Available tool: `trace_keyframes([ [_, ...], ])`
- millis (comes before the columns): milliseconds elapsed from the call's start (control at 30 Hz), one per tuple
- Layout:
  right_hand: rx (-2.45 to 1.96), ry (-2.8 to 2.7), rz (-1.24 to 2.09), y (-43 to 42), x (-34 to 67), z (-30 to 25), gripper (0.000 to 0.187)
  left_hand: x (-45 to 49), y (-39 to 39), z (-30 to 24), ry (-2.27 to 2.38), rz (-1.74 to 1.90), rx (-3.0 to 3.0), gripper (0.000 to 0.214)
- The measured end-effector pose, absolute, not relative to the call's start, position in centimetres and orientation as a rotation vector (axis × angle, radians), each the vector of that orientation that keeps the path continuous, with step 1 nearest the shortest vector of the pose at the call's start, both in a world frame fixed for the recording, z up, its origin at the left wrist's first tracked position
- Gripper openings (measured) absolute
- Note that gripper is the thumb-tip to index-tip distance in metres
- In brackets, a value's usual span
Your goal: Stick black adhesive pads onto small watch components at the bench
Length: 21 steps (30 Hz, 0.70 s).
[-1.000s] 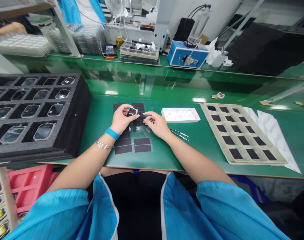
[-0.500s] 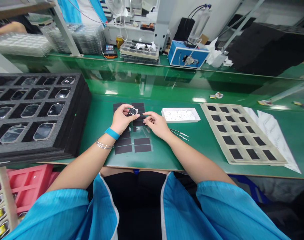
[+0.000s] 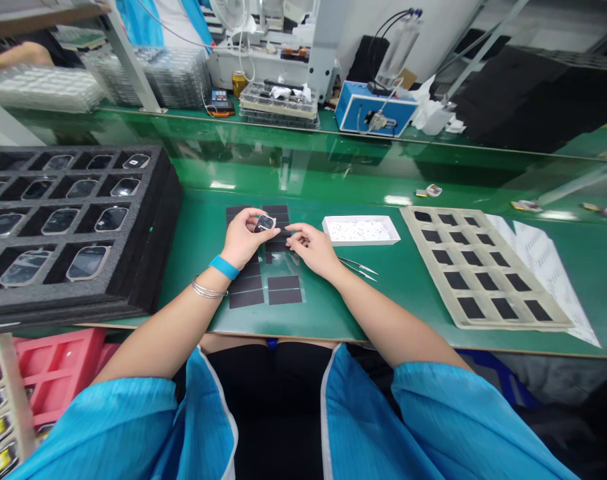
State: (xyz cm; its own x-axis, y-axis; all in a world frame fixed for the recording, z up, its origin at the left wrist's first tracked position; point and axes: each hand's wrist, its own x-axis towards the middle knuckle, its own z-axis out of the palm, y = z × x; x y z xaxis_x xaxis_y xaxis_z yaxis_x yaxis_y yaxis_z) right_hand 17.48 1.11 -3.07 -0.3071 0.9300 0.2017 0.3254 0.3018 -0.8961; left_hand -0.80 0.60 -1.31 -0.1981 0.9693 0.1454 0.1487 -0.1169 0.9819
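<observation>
My left hand [image 3: 244, 239] is closed on a small dark square part with a silver rim [image 3: 264, 223], held just above a clear sheet of black rectangular pads [image 3: 270, 280] on the green table. My right hand [image 3: 313, 248] rests beside it, fingertips pinched toward the sheet near the part; whether it holds anything is hidden. A pair of tweezers [image 3: 359, 267] lies just right of my right wrist.
A black foam tray [image 3: 148, 220] with glass-faced parts fills the left. A white shallow box [image 3: 361, 230] and a beige compartment tray [image 3: 483, 267] sit to the right, with paper sheets [image 3: 548, 267] beyond. A conveyor with small items [image 3: 430, 191] runs behind. Pink tray [image 3: 58, 367] at lower left.
Both hands stay put. The small items on the conveyor behind have drifted slightly left.
</observation>
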Motion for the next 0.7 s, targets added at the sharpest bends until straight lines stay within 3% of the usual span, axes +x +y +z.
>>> trace_keyframes([
  [700,-1.131,-1.815,0.994,1.11,17.58,-3.05,0.025,-0.79,0.57,-1.19,1.412,1.397,1.339,0.043],
])
